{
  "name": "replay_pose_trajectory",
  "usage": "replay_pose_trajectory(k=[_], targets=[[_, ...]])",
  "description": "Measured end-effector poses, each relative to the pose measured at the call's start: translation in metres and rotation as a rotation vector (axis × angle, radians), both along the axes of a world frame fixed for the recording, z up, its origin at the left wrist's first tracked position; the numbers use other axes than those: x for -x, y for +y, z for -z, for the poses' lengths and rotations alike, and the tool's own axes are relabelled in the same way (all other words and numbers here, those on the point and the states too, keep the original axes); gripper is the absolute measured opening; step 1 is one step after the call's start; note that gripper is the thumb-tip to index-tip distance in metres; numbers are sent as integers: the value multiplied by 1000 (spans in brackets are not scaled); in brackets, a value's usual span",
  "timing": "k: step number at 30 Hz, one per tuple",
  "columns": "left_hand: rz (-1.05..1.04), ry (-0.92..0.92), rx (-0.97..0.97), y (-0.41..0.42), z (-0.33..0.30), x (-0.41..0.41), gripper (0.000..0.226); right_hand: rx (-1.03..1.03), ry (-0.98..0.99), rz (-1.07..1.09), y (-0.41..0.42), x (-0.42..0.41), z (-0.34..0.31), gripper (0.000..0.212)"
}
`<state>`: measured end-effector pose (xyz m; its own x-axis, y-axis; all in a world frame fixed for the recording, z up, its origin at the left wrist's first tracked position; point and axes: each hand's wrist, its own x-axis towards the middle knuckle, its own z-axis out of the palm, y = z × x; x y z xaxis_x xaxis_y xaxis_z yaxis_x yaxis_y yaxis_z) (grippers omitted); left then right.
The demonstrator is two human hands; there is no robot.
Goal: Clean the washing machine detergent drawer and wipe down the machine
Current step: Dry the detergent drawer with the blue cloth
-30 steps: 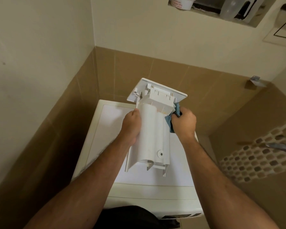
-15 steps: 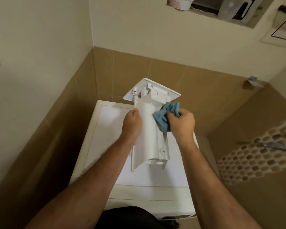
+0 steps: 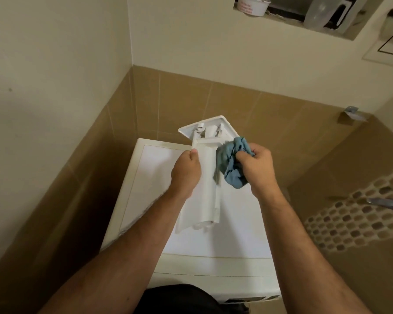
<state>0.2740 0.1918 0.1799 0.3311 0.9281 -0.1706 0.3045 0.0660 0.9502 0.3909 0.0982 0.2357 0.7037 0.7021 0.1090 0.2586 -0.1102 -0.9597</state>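
head view, I've got the washing machine [image 3: 145,177] top nearest | left hand [image 3: 186,169] grip clamped on the detergent drawer [image 3: 205,189], held above it | right hand [image 3: 258,169] grip bunched round blue cloth [image 3: 230,164], pressed to drawer's right edge | tiled wall [image 3: 247,109] behind

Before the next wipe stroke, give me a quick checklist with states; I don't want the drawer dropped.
1. Left hand grips the detergent drawer: ok.
2. Right hand holds the blue cloth: ok.
3. Cloth touches the drawer's right side: ok.
4. Drawer held over the washing machine top, not over the floor: ok.
5. Drawer's far side clean: cannot tell, hidden.
6. Cloth damp enough: cannot tell.
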Motion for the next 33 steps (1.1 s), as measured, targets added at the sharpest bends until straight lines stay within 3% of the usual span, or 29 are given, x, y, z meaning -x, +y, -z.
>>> replay_pose_trajectory(k=[2,4,7,9,11,14,18,20,24,25,27,28,31,33], targets=[[68,86,-79,-1,-3,-2,37,-39,-171,5,4,9,-12,14],[162,246,-182,-2,-7,-4,34,-10,-562,-52,8,17,-22,8],[226,465,-352,-9,-11,-6,25,163,-1108,-212,25,18,-29,27],[207,479,-393,-16,-12,-6,27,427,-1250,-246,35,15,-26,32],[177,454,-406,-21,-11,-4,25,555,-1280,-271,39,14,-20,30],[124,399,-385,-21,-4,3,23,375,-1045,-249,27,20,-16,14],[44,241,-430,-16,6,13,27,163,-635,190,2,4,-13,16],[3,140,-437,-14,9,16,29,150,-282,298,-8,-6,-10,21],[-7,-28,-488,-19,13,16,27,-19,524,260,-13,-14,-2,12],[5,-54,-495,-21,15,16,26,-31,653,210,-13,-14,-2,28],[37,-97,-504,-26,21,17,23,-30,760,125,-12,-14,-1,59],[58,-121,-501,-28,26,18,21,-27,774,94,-11,-14,0,56],[137,-183,-448,-34,42,22,16,-20,797,52,-11,-11,1,22],[178,-193,-387,-33,50,27,15,-13,825,18,-13,-11,9,13]])
